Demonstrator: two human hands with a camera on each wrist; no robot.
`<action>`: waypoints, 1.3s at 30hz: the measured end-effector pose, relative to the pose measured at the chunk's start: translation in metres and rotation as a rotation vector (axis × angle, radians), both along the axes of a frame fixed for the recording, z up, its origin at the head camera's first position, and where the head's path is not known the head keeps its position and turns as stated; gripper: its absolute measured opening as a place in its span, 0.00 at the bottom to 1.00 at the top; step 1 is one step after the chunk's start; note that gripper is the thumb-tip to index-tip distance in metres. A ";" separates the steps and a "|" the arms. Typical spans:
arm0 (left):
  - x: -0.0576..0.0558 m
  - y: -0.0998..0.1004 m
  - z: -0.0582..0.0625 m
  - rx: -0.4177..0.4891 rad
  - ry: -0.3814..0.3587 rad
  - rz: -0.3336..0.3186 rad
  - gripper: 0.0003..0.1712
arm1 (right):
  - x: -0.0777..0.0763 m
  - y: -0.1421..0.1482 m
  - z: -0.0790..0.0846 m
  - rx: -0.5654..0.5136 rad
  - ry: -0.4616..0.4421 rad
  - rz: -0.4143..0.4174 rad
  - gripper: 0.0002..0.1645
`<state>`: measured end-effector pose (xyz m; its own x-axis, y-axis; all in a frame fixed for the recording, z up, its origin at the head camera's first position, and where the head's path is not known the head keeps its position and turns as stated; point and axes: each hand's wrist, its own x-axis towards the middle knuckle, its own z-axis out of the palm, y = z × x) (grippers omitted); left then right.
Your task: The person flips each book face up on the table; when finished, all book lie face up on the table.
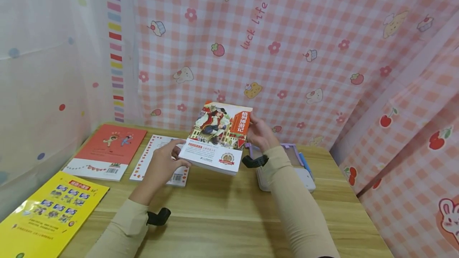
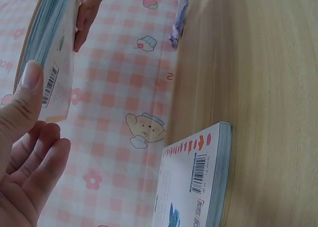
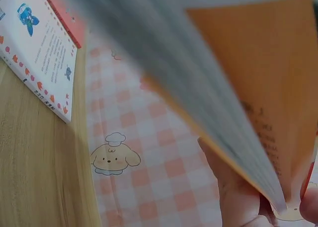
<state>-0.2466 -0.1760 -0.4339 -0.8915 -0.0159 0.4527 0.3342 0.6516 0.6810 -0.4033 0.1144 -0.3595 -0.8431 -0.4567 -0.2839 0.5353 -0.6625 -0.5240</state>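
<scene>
A paperback book [image 1: 219, 137] with a pirate-like figure on its cover is held tilted above the wooden table, front cover up. My left hand [image 1: 163, 163] grips its near left corner, thumb along the page edge. At the far right edge, my right hand [image 1: 262, 133] pinches the same book between thumb and fingers. The left wrist view catches the back cover [image 2: 59, 78] with a barcode, my left thumb [image 2: 25, 100] on the edge of the pages. Seen from the right wrist, the page block [image 3: 198, 83] runs diagonally and an orange inner flap [image 3: 268, 63] shows.
A white book with a leaf border [image 1: 146, 158] lies behind my left hand. Left of it are a red-and-white book [image 1: 114, 146] and a yellow book [image 1: 61, 214]. A white case with purple parts [image 1: 263, 182] and a blue pen [image 1: 305, 164] lie under my right forearm's far side. A checked curtain [image 1: 229, 31] hangs behind the table.
</scene>
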 end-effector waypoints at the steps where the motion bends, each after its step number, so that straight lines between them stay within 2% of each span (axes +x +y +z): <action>1: 0.000 0.000 0.001 0.004 -0.003 -0.002 0.40 | 0.000 0.000 0.000 0.000 -0.007 -0.003 0.20; 11: 0.002 0.003 0.003 0.035 -0.050 -0.022 0.38 | 0.001 0.000 0.002 0.054 -0.004 -0.027 0.23; 17: 0.000 0.002 0.002 0.040 -0.055 -0.027 0.39 | -0.003 0.002 0.002 0.113 0.004 -0.003 0.19; 27: 0.001 0.001 0.001 0.031 -0.046 -0.069 0.38 | -0.007 0.007 -0.001 0.324 0.116 0.017 0.15; 34: 0.000 0.003 0.001 0.028 -0.053 -0.078 0.38 | -0.010 0.008 -0.003 0.436 0.103 -0.005 0.15; 39: 0.000 0.003 -0.001 0.029 -0.091 -0.091 0.37 | -0.014 0.008 -0.003 0.513 0.078 -0.001 0.16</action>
<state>-0.2470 -0.1731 -0.4351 -0.9273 0.0551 0.3702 0.3269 0.6008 0.7295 -0.4177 0.1225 -0.3630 -0.8708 -0.2744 -0.4078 0.4816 -0.3101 -0.8197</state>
